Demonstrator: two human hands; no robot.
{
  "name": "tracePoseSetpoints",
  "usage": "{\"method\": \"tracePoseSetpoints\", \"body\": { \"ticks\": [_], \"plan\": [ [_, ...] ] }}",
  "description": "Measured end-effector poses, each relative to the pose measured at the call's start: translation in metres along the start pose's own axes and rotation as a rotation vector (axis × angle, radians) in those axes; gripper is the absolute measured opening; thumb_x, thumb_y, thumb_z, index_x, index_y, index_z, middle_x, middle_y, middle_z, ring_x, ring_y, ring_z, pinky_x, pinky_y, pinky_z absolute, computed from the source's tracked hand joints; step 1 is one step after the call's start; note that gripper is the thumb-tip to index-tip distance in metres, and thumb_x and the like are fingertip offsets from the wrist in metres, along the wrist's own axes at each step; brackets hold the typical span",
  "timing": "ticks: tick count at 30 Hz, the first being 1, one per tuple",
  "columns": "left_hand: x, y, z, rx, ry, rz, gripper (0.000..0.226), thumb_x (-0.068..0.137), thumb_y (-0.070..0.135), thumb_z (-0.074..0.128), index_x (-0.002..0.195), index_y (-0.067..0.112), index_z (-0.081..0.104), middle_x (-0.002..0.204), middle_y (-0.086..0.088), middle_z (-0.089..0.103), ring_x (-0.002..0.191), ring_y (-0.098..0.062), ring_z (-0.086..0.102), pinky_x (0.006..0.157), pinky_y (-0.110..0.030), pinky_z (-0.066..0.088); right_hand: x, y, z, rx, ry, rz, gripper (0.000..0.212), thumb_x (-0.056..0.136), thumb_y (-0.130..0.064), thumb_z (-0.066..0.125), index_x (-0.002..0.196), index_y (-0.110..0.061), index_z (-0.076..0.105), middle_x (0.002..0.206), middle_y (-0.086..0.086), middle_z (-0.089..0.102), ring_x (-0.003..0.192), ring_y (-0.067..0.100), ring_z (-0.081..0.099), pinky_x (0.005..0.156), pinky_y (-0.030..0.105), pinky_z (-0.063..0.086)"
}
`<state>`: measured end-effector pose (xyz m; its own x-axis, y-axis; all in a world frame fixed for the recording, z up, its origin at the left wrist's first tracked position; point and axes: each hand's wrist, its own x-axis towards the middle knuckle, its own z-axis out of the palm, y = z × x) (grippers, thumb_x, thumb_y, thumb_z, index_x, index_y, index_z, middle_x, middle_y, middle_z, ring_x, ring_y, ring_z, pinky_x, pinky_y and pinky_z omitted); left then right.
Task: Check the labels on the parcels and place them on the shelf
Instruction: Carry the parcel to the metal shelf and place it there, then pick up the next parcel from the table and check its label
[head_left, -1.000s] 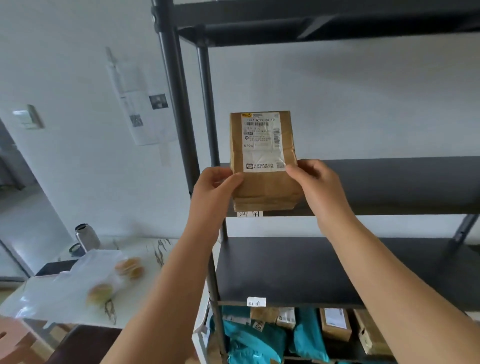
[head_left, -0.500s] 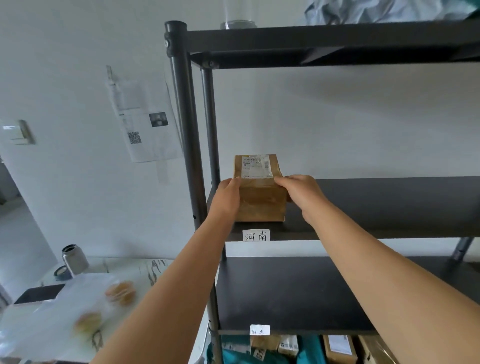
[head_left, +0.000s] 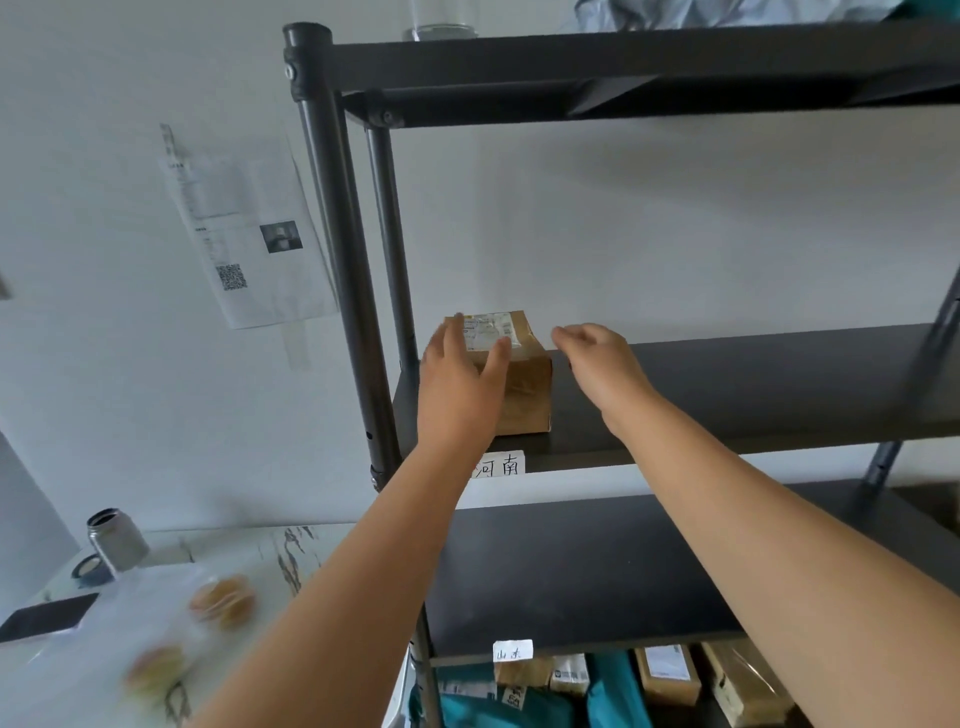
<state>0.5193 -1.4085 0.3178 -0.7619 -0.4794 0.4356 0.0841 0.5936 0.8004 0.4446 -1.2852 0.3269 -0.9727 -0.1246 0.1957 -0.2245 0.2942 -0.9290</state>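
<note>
Parcels (head_left: 665, 675) sat packed low down at the bottom right of the frame, brown boxes and teal bags under the black shelf (head_left: 727, 384). Buns (head_left: 223, 600) in a clear bag lay at the lower left, on a white table (head_left: 260, 545) with a metal cup (head_left: 117, 538). Further up, in the middle of the frame, the left hand (head_left: 457, 379) was spread wide in front of a small brown box (head_left: 519, 384) with a white label (head_left: 485, 330). Whether it touched the box could not be told. The right hand (head_left: 602, 364) was open and empty, just beside the box. The box stood on the shelf board at its left end, above a paper tag (head_left: 498, 465). Behind, a printed sheet (head_left: 249, 234) hung on the wall.
</note>
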Motion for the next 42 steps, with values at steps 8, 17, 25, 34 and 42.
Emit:
{"method": "tracePoseSetpoints", "body": {
  "ticks": [8, 17, 25, 34, 42],
  "plan": [
    [-0.036, 0.033, 0.063, -0.053, -0.158, 0.266, 0.051, 0.103, 0.04, 0.04, 0.15, 0.02, 0.04, 0.159, 0.0, 0.036, 0.149, -0.017, 0.027, 0.119, -0.036, 0.026, -0.04, 0.039, -0.085, 0.081, 0.231, 0.068, 0.035, 0.097, -0.036, 0.052, 0.129, -0.023, 0.063, 0.125, -0.006, 0.063, 0.119, 0.017, 0.058, 0.096, 0.03, 0.043],
    [-0.126, 0.088, 0.216, -0.128, -0.525, 0.312, 0.05, 0.103, 0.041, 0.042, 0.148, 0.022, 0.042, 0.156, -0.001, 0.04, 0.142, -0.018, 0.039, 0.115, -0.041, 0.037, -0.101, 0.139, -0.24, -0.123, 0.489, 0.195, 0.042, 0.096, -0.039, 0.057, 0.135, -0.023, 0.059, 0.137, -0.006, 0.059, 0.125, 0.014, 0.054, 0.104, 0.031, 0.04],
    [-0.236, 0.177, 0.36, -0.144, -0.793, 0.242, 0.049, 0.103, 0.045, 0.038, 0.149, 0.027, 0.04, 0.156, 0.002, 0.039, 0.142, -0.018, 0.038, 0.114, -0.035, 0.032, -0.171, 0.224, -0.427, -0.254, 0.579, 0.293, 0.045, 0.093, -0.043, 0.06, 0.132, -0.021, 0.061, 0.125, -0.008, 0.065, 0.121, 0.013, 0.058, 0.093, 0.028, 0.044],
    [-0.313, 0.245, 0.487, -0.16, -0.953, 0.133, 0.049, 0.103, 0.043, 0.037, 0.15, 0.028, 0.039, 0.156, 0.002, 0.037, 0.12, -0.005, 0.053, 0.097, -0.025, 0.039, -0.191, 0.304, -0.57, -0.255, 0.597, 0.459, 0.058, 0.087, -0.054, 0.056, 0.137, -0.024, 0.056, 0.129, -0.008, 0.058, 0.126, 0.018, 0.054, 0.096, 0.033, 0.042],
    [-0.304, 0.26, 0.623, -0.075, -0.962, 0.087, 0.049, 0.102, 0.046, 0.036, 0.146, 0.026, 0.043, 0.15, -0.002, 0.045, 0.132, -0.02, 0.049, 0.108, -0.041, 0.044, -0.127, 0.384, -0.651, -0.256, 0.532, 0.535, 0.053, 0.095, -0.043, 0.056, 0.144, -0.025, 0.048, 0.145, -0.003, 0.051, 0.129, 0.018, 0.05, 0.092, 0.03, 0.039]
  ]
}}
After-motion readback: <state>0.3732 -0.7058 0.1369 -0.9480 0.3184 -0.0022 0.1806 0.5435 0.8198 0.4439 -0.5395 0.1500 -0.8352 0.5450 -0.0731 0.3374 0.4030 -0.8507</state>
